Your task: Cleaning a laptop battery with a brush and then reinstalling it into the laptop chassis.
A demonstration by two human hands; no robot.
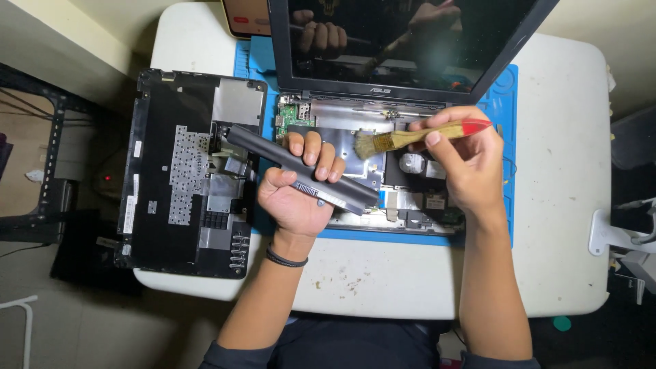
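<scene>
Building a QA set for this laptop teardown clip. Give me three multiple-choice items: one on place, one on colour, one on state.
1. Where does the removed keyboard cover lie?
A. Left of the open laptop
B. On the screen
C. On the floor

2. What colour is the brush handle's tip?
A. Green
B. Red
C. White

3. What is the left hand doing?
A. Resting flat and empty
B. Pressing the screen
C. Gripping the long dark battery

Answers: 1 A, it lies underside up beside the open laptop. 2 B, the end past the right hand is red. 3 C, fingers wrap the bar.
</scene>
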